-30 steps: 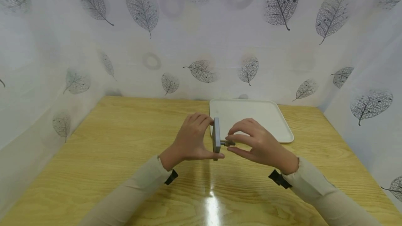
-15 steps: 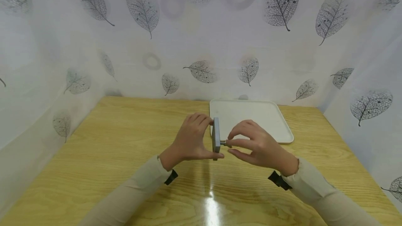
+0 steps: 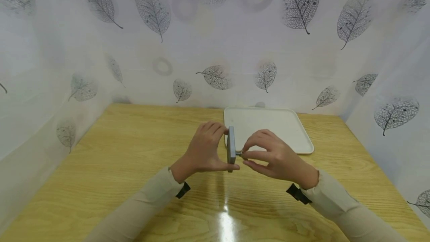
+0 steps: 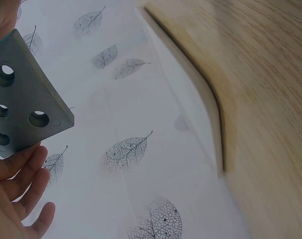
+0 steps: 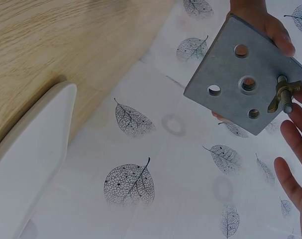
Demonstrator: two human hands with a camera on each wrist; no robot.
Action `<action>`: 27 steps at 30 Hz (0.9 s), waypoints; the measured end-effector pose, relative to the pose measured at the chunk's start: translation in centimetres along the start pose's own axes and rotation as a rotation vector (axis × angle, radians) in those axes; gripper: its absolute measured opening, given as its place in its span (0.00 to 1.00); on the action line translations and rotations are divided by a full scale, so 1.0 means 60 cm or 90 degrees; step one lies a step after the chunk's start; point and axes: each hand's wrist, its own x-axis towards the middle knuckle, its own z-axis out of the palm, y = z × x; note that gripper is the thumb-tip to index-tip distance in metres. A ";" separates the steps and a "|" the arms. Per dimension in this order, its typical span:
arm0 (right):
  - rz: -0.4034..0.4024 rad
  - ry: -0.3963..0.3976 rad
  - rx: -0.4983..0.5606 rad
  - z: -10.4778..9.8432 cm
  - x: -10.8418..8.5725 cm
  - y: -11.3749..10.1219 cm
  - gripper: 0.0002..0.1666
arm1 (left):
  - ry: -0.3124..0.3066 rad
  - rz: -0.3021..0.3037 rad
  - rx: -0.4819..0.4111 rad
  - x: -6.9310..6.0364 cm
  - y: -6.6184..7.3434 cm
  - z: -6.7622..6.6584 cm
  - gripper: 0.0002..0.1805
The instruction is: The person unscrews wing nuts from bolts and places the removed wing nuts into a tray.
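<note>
My left hand (image 3: 206, 148) holds a square grey metal plate (image 3: 231, 145) upright by opposite edges, thumb below and fingers above. Several round holes pierce the plate, seen from its other face in the left wrist view. A threaded bolt (image 5: 287, 106) sticks out near one corner, carrying a brass-coloured wing nut (image 5: 273, 104) close to the plate. My right hand (image 3: 273, 156) pinches at the wing nut with thumb and forefinger; its other fingers (image 5: 296, 139) stay spread. In the head view these fingertips hide most of the nut.
A white tray (image 3: 265, 117) lies at the back of the wooden table (image 3: 151, 133), behind the hands. A white leaf-printed curtain (image 3: 134, 59) stands behind the table and along its sides.
The plate and left hand stay in place. My right fingers shift about the wing nut and now close on it; its visible wing has turned and is more hidden than a second ago.
</note>
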 end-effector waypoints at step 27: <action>0.055 -0.019 -0.005 0.004 -0.005 0.010 0.17 | -0.005 0.011 0.008 0.000 0.005 -0.002 0.46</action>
